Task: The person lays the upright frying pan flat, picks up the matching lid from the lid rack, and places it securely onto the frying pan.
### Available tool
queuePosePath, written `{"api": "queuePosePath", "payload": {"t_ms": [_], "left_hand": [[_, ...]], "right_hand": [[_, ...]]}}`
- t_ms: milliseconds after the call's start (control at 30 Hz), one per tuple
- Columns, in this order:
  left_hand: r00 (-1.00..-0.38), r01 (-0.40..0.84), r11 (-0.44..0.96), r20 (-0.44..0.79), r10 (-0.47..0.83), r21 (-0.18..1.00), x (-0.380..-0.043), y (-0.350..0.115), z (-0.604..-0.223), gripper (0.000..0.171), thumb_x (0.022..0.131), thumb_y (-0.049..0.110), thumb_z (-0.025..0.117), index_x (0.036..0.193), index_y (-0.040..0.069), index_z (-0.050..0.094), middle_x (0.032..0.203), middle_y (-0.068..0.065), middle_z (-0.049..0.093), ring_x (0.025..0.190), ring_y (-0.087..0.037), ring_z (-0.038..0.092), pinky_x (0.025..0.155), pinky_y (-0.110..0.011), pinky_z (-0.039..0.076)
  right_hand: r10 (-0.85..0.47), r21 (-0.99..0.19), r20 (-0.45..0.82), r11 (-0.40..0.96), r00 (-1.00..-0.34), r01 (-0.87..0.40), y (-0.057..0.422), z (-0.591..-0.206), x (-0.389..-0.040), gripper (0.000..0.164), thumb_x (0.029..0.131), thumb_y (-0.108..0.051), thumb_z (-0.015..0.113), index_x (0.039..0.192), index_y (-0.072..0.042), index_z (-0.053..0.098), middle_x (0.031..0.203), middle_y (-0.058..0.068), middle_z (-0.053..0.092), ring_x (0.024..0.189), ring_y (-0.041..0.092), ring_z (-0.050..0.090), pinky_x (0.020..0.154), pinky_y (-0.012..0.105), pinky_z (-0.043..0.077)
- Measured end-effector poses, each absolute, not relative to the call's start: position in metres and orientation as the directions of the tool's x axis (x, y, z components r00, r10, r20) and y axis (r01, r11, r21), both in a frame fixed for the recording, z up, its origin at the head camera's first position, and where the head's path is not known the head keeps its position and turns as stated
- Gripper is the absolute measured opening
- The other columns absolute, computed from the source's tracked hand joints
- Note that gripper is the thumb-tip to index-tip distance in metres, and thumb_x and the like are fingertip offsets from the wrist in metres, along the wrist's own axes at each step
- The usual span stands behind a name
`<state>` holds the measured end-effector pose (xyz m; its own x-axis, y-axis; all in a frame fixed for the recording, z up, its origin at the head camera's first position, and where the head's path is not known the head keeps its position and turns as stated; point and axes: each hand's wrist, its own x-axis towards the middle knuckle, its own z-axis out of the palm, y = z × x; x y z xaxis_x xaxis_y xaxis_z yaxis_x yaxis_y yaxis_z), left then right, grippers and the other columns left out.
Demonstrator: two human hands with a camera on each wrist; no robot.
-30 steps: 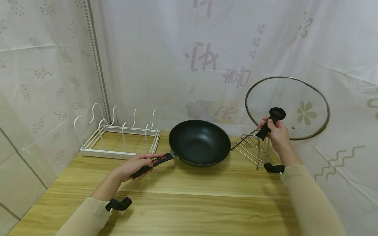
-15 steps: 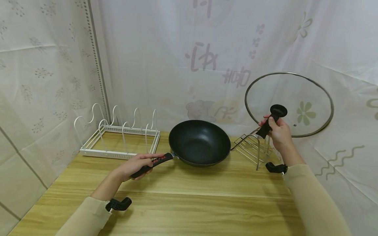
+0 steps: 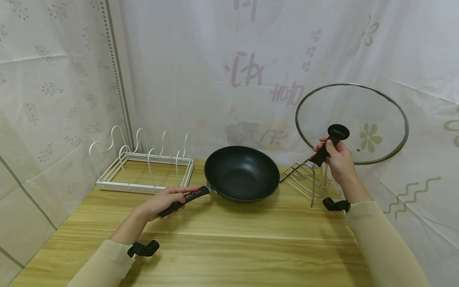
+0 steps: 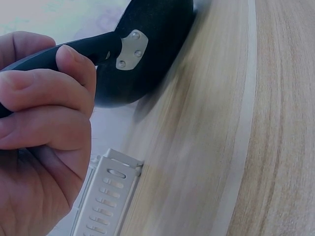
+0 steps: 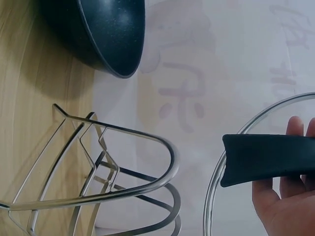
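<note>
My left hand (image 3: 166,202) grips the black handle (image 4: 83,49) of a dark wok (image 3: 242,173), which rests on the wooden table. In the left wrist view the fingers are curled round that handle, beside its riveted metal bracket. At the right, my right hand (image 3: 338,159) holds a round glass lid (image 3: 387,119) by its black handle (image 5: 266,155), which has a round knob end. The lid is tilted up on edge and faces me, raised above a small metal wire rack (image 3: 305,179). In the right wrist view a gap shows between lid and rack.
A white rack (image 3: 129,186) with several curved dividers stands at the back left of the wooden table (image 3: 229,255). Patterned white curtains (image 3: 201,79) hang close behind and at both sides. The wire rack stands just right of the wok.
My right hand has lifted the glass lid a little higher and shifted it slightly to the right. The left hand and the wok have stayed in place.
</note>
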<state>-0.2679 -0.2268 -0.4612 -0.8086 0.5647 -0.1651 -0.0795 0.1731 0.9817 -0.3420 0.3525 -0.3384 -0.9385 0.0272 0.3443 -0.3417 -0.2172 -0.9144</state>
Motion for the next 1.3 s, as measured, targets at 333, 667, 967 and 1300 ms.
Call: {"api": "queuePosePath", "payload": {"t_ms": [333, 667, 967, 1300], "left_hand": [[-0.809, -0.082, 0.174, -0.168, 0.564, 0.981, -0.268, -0.228, -0.461, 0.061, 0.108, 0.014, 0.049, 0.168, 0.014, 0.046, 0.082, -0.004, 0.061, 0.047, -0.008, 0.043, 0.044, -0.021, 0.039], [-0.81, -0.08, 0.17, -0.163, 0.563, 0.982, -0.268, -0.226, -0.461, 0.062, 0.107, 0.013, 0.05, 0.168, 0.013, 0.047, 0.082, -0.004, 0.062, 0.048, -0.008, 0.044, 0.043, -0.021, 0.039], [-0.812, -0.081, 0.173, -0.166, 0.56, 0.982, -0.269, -0.227, -0.463, 0.061, 0.107, 0.013, 0.05, 0.168, 0.014, 0.048, 0.081, -0.004, 0.062, 0.047, -0.007, 0.043, 0.043, -0.021, 0.039], [-0.81, -0.089, 0.165, -0.168, 0.562, 0.982, -0.268, -0.226, -0.462, 0.061, 0.107, 0.013, 0.05, 0.168, 0.013, 0.047, 0.08, -0.004, 0.062, 0.046, -0.007, 0.043, 0.043, -0.021, 0.039]], "right_hand": [[0.014, -0.922, 0.344, -0.185, -0.939, -0.341, 0.341, -0.33, -0.334, 0.026, 0.111, -0.027, 0.06, 0.124, -0.006, 0.066, 0.099, 0.0, 0.075, 0.094, 0.014, 0.08, 0.09, 0.024, 0.065], [-0.03, -0.907, 0.389, -0.188, -0.921, -0.377, 0.33, -0.328, -0.332, 0.025, 0.112, -0.026, 0.058, 0.122, -0.004, 0.065, 0.098, 0.002, 0.073, 0.09, 0.014, 0.08, 0.089, 0.025, 0.065], [-0.058, -0.923, 0.366, -0.148, -0.929, -0.355, 0.315, -0.321, -0.326, 0.029, 0.112, -0.029, 0.058, 0.125, -0.004, 0.064, 0.1, 0.002, 0.072, 0.094, 0.016, 0.079, 0.092, 0.025, 0.065], [-0.117, -0.937, 0.346, -0.094, -0.931, -0.336, 0.298, -0.319, -0.32, 0.034, 0.113, -0.033, 0.056, 0.13, -0.004, 0.06, 0.101, 0.0, 0.069, 0.094, 0.016, 0.075, 0.093, 0.027, 0.065]]}}
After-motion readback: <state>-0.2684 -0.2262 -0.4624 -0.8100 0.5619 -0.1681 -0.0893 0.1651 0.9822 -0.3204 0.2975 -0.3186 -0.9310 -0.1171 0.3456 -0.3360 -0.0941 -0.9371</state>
